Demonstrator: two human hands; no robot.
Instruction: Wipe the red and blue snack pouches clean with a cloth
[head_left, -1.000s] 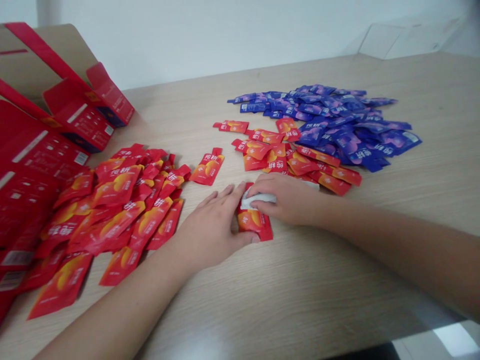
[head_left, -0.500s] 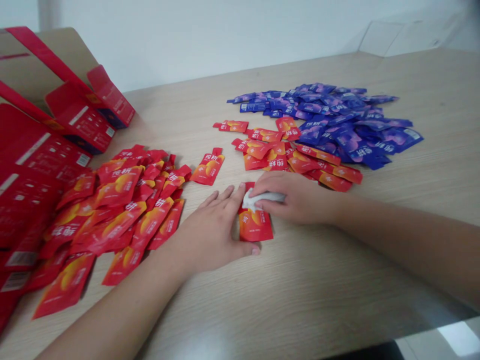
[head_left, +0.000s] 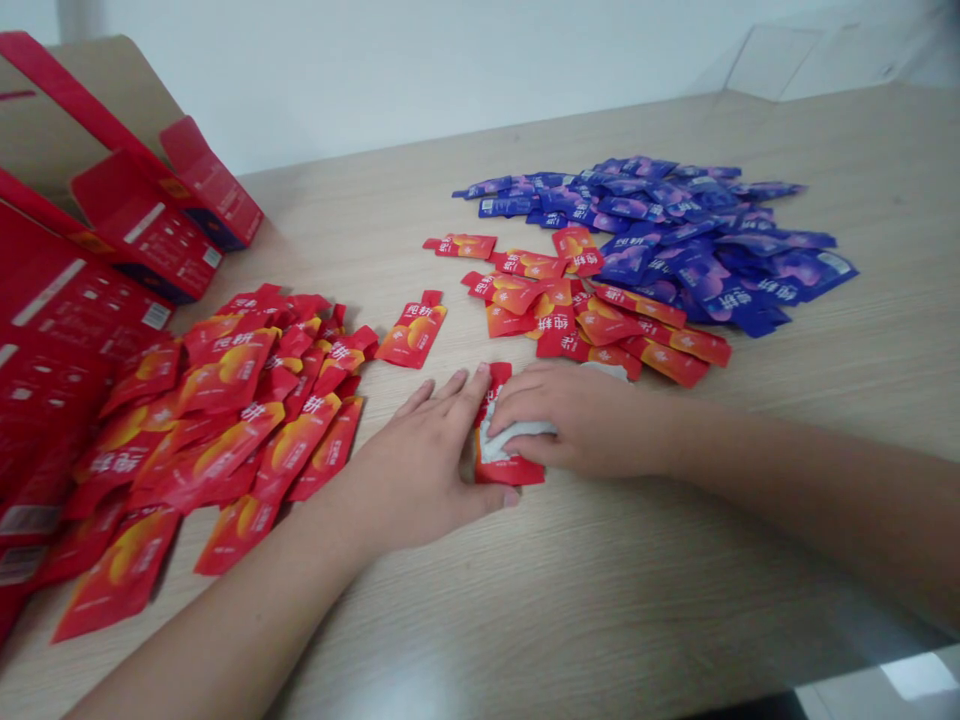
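Observation:
A red and orange sachet (head_left: pixel 517 472) lies flat on the table between my hands. My left hand (head_left: pixel 426 465) is spread with its palm down, the index finger and thumb resting along the sachet's left side. In my right hand (head_left: pixel 574 412) a crumpled white tissue (head_left: pixel 525 432) is gripped and pressed on the sachet's face. Part of the tissue also shows behind my knuckles. My right hand and the tissue cover much of the sachet. A single red sachet (head_left: pixel 412 333) lies just beyond my left fingertips.
To the left is a heap of red sachets (head_left: pixel 225 370) beside red cartons (head_left: pixel 82 300) with raised flaps. Beyond my right hand lie more red sachets (head_left: pixel 555 300), against a pile of blue-purple sachets (head_left: pixel 705 250). A clear plastic stand (head_left: pixel 772 62) is at the back right.
My right hand has slid the tissue down the sachet towards me. My left hand stays in place beside it. The view has shifted slightly.

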